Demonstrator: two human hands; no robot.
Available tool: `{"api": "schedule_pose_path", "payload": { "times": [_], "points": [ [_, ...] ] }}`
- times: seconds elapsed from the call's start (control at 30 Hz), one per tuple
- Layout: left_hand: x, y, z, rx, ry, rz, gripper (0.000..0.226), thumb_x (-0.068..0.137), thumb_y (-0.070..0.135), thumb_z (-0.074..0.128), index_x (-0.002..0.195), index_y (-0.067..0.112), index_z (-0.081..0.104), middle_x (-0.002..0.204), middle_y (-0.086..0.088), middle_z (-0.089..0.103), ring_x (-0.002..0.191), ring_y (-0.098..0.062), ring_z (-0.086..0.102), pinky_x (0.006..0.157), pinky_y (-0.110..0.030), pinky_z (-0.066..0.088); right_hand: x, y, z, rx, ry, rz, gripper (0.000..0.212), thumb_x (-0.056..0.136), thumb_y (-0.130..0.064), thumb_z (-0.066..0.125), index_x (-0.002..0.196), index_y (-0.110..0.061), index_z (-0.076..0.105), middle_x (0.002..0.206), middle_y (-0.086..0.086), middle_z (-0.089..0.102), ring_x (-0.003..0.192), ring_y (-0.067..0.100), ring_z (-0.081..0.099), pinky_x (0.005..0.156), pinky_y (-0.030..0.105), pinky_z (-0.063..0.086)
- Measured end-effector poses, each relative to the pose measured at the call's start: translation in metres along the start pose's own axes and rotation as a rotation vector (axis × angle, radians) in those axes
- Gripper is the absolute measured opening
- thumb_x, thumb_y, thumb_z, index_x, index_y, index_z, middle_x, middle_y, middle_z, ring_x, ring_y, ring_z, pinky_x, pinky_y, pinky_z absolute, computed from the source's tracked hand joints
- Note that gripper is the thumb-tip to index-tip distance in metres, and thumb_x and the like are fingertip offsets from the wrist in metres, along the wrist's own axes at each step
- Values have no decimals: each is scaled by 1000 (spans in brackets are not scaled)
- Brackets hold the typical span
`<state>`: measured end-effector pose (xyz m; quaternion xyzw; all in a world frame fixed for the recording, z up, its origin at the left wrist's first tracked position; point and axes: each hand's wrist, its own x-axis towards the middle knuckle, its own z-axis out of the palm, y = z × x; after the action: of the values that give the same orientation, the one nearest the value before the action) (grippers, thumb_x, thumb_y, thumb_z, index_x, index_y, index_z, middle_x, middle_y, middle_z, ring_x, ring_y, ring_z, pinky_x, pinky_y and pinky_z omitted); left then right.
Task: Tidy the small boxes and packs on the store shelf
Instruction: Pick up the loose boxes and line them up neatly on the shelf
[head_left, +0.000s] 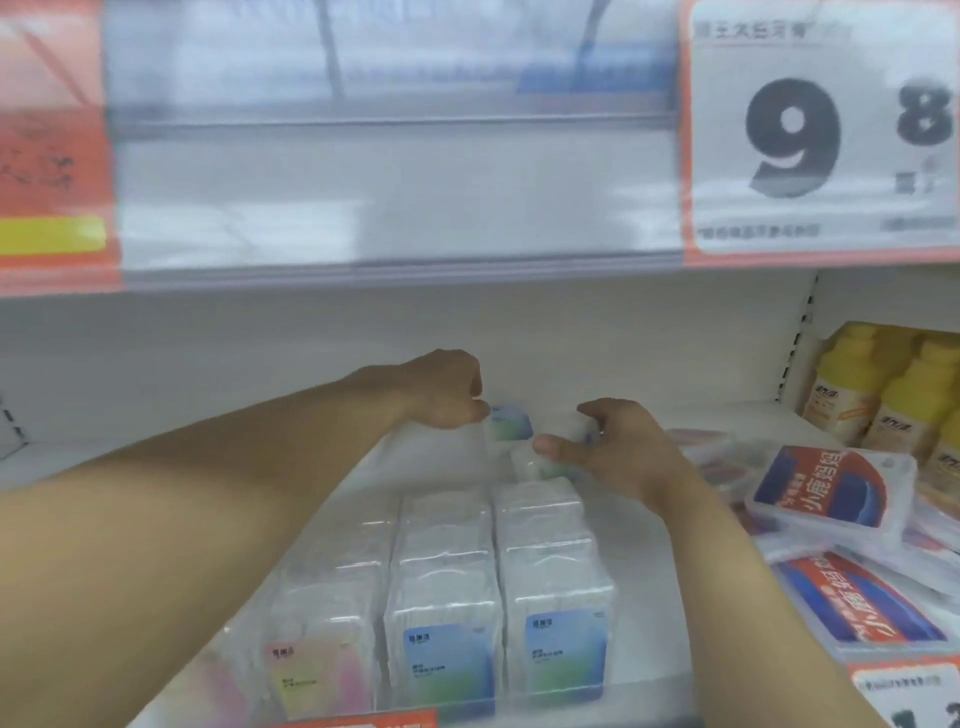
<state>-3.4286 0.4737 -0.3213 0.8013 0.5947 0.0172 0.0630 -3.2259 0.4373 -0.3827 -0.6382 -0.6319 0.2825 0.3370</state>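
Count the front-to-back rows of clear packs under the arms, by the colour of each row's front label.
Pink-and-yellow-label row: 1
Blue-label rows: 2
Total: 3 rows

We see bright, flat, even light with almost no shadows. Motion blur smears the price sign (821, 130) at 1 o'clock and the shelf-edge strip (395, 156) at 12. Glare washes out the clear-wrapped packs (447, 587) at 6 o'clock.

White shelf (156, 467), white back panel (208, 353); slotted upright (797, 338) at right. Price sign (821, 130) overhead, blurred.
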Motion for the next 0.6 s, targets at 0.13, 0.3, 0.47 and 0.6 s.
{"api": "schedule_pose_path", "payload": {
  "times": [0.13,0.3,0.47,0.6],
  "points": [
    [20,3,11,13,-30,42,55,93,50,52,133,11,46,135,-7,49,119,-24,48,88,-26,37,-7,-9,-6,-50,142,-115,61,62,-43,90,107,-7,69,98,6,62,84,18,55,55,12,39],
    [50,14,17,60,-172,-9,70,90,49,57,145,12,32,145,-6,42,124,-27,48,104,-37,40,-9,-19,-20,-8,238,-230,39,76,-33,83,106,-12,70,101,0,67,83,15,55,60,11,36],
    [68,16,23,118,-304,-35,100,70,58,63,151,18,20,149,-4,38,120,-29,54,103,-43,44,-13,-25,-35,6,214,-343,20,85,-19,73,102,-9,75,100,6,72,90,24,62,71,30,44],
    [69,17,17,31,-286,-68,92,70,45,80,143,10,37,129,-2,50,110,-25,54,88,-29,47,-13,-19,-42,-102,172,-361,39,94,-14,61,132,-18,62,129,2,62,114,18,55,74,10,31]
  ]
}}
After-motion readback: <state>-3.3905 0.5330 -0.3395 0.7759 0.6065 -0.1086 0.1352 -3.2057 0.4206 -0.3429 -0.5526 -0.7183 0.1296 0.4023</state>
